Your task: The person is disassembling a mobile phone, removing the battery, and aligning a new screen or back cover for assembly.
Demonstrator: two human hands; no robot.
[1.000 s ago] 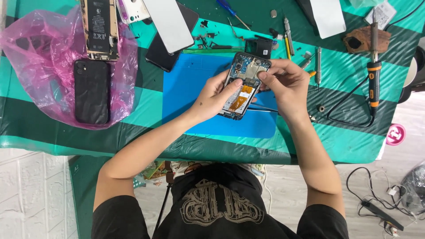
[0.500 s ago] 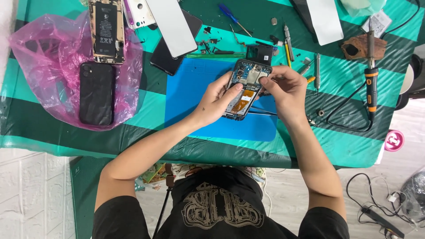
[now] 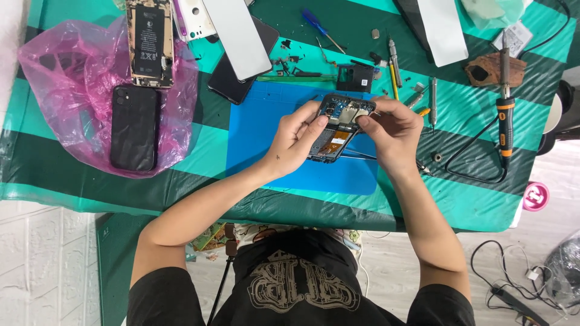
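An opened phone (image 3: 338, 125) with its back off lies tilted over a blue work mat (image 3: 260, 139); its boards and an orange flex show. My left hand (image 3: 296, 142) grips the phone's left edge, thumb on the inside. My right hand (image 3: 389, 130) holds the upper right corner, with fingertips pinched at the top of the board. Thin metal tweezers (image 3: 362, 156) lie on the mat under my right hand.
A pink plastic bag (image 3: 66, 78) at left carries a black phone (image 3: 134, 127) and an opened phone with a battery (image 3: 149, 42). Behind the mat lie screwdrivers (image 3: 323, 27), small parts and phone covers. A soldering iron (image 3: 505, 115) with its cable lies at right.
Both hands and the opened phone stay together over the mat. My right fingertips have shifted up to the phone's top corner. The camera view has drifted slightly.
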